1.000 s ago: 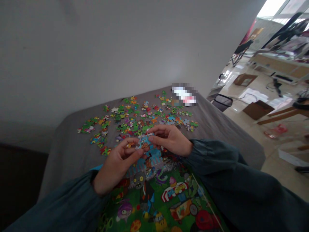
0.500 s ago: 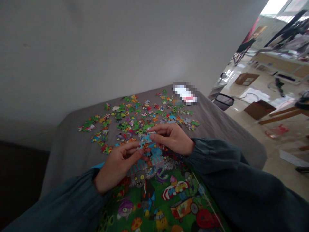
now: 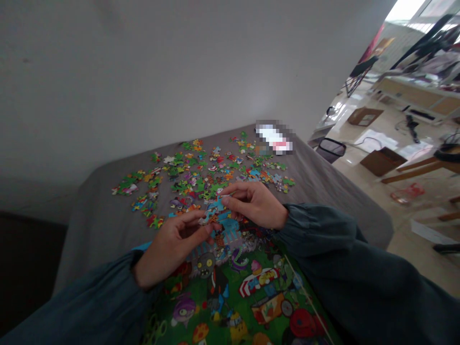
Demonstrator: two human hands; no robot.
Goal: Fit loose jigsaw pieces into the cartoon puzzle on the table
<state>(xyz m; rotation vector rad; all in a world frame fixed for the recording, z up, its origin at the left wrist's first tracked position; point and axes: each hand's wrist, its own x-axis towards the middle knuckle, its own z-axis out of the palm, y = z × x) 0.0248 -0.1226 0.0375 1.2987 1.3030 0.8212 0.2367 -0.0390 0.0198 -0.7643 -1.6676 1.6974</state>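
Note:
Between my two hands is a small cluster of joined jigsaw puzzle pieces [image 3: 214,207], mostly light blue with some brown, raised over the picture. My left hand [image 3: 171,250] pinches its lower left side between thumb and fingers. At the upper right, my right hand [image 3: 259,205] has thumb and index finger closed on a blue piece of the cluster. Whether every piece is locked together cannot be made out. Below lies a green cartoon picture board [image 3: 230,292] with zombies and plants; blue puzzle pieces show at its top edge, partly covered by my hands.
Many loose puzzle pieces [image 3: 196,167] are spread over the grey cloth-covered surface [image 3: 104,215]. A blurred-out bright phone-like object [image 3: 275,139] lies at the back right, near the pale wall [image 3: 179,72]. Cardboard boxes [image 3: 383,160] stand on the floor at right.
The held cluster has tipped a little flatter, and my left hand sits slightly further left and lower. Both hands keep their pinch. The whole view has shifted slightly.

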